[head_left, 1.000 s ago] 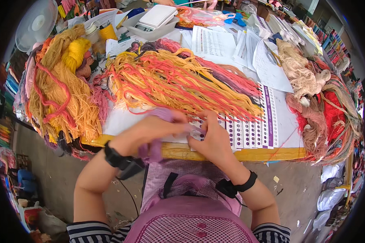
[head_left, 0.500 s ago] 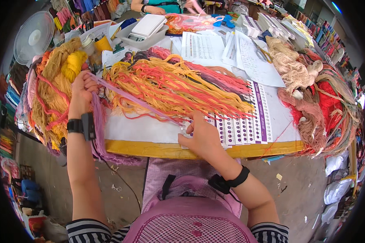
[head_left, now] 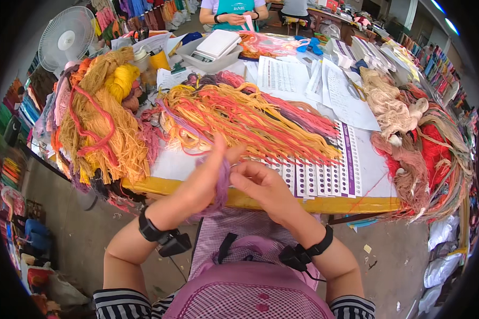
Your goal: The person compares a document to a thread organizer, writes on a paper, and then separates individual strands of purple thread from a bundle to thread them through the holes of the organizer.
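My left hand, a little blurred, is raised over the table's front edge. A skein of purple thread loops around its fingers and hangs down below the palm. My right hand meets it from the right, thumb and forefinger pinched together at the edge of the purple thread. Just beyond the hands lies a long spread of yellow and coral threads, with one purple strand across its left end. The thread ends reach white cards with rows of round holes.
Heaped skeins hang over the table's left side, and beige and red skeins over the right. Behind are paper sheets, scissors, a white scale in a tray and a fan. A co-worker handles pink thread opposite.
My left hand has come from the skein heap on the left to beside my right hand, bringing the purple skein along. The long purple strand is no longer stretched between the hands.
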